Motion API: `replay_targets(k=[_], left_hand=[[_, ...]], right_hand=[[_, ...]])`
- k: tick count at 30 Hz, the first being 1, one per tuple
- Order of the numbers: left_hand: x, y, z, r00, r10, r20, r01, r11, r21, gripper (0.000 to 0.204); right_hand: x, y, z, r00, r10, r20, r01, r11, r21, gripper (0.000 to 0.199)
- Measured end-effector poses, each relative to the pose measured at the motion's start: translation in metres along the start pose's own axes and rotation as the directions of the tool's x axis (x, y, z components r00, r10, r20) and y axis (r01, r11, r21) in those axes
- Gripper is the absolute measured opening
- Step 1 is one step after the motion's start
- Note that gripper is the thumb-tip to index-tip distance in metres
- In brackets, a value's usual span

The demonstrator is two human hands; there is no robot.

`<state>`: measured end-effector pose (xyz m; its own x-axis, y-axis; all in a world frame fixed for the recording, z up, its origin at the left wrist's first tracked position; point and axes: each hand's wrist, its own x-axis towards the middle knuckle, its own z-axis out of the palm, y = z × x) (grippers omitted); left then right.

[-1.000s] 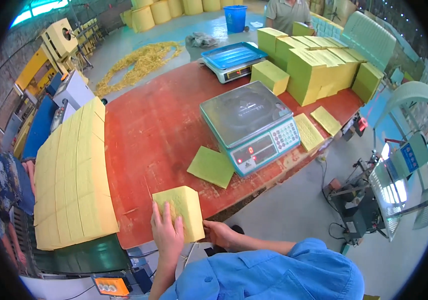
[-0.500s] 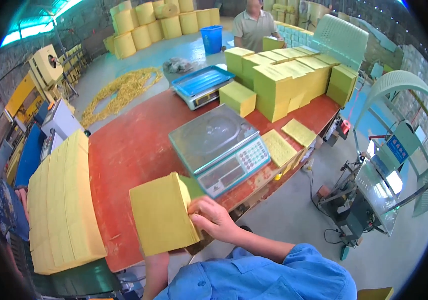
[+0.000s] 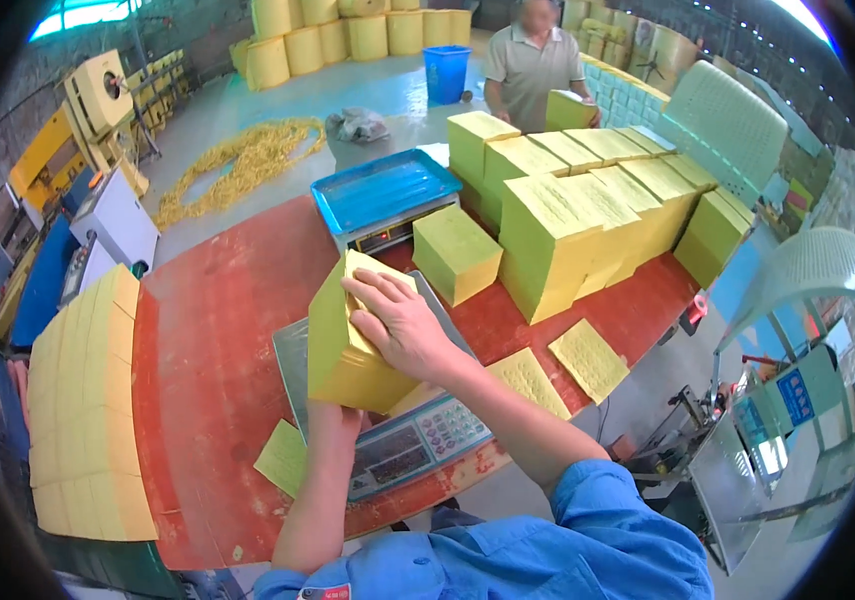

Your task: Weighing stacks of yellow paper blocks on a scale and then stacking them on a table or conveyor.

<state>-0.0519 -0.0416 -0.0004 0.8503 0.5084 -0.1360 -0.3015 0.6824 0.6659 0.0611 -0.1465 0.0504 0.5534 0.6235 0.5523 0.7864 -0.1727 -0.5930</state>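
Note:
Both my hands hold a thick stack of yellow paper (image 3: 333,345), tilted over the platform of a weighing scale (image 3: 293,355). My right hand (image 3: 393,320) lies across its upper side, fingers pressed on the sheets. From below, my left hand (image 3: 338,415) supports the stack; its fingers are mostly hidden. The scale's keypad and display face me. A small yellow pad (image 3: 285,458) lies by its left side, and two flat yellow pads, one a loose pad (image 3: 588,360), lie to its right.
Stacked yellow paper blocks (image 3: 548,240) fill the red table's (image 3: 238,330) far right. Behind the first scale stands another with a blue tray (image 3: 388,190). A long row of yellow paper (image 3: 83,410) lines the left edge. Across the table, a person (image 3: 533,75) holds a yellow block. A metal chair (image 3: 798,300) stands right.
The yellow stack has moved right and up from the table's front edge to over the scale. My right hand has shifted from its side edge onto its upper side. A small pad now shows left of the scale.

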Motion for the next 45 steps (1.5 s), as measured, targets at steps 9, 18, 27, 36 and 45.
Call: replay_targets(k=[9, 18, 27, 36, 45], left_hand=[[-0.058, 0.045, -0.052, 0.945, 0.154, -0.289, 0.058, 0.79, 0.61, 0.031], [-0.069, 0.059, -0.014, 0.649, 0.472, 0.597, -0.436, -0.413, 0.8, 0.038], [-0.067, 0.036, -0.016, 0.562, 0.524, 0.64, -0.458, -0.448, 0.768, 0.031], [-0.1, 0.066, -0.033, 0.596, 0.574, 0.561, -0.524, -0.25, 0.814, 0.043], [-0.218, 0.215, -0.217, 0.445, 0.801, 0.4, -0.096, -0.401, 0.911, 0.038]], right_hand=[[0.026, -0.019, 0.02, 0.937, -0.227, 0.267, 0.275, 0.948, -0.157, 0.05], [0.051, -0.05, 0.036, 0.841, -0.207, 0.5, 0.356, 0.907, -0.225, 0.043], [0.069, -0.017, 0.062, 0.785, -0.352, 0.51, 0.482, 0.864, -0.146, 0.04], [0.074, -0.056, 0.059, 0.803, -0.422, 0.421, 0.528, 0.831, -0.175, 0.039], [0.022, -0.252, 0.147, 0.683, -0.589, 0.432, 0.588, 0.794, 0.152, 0.043]])
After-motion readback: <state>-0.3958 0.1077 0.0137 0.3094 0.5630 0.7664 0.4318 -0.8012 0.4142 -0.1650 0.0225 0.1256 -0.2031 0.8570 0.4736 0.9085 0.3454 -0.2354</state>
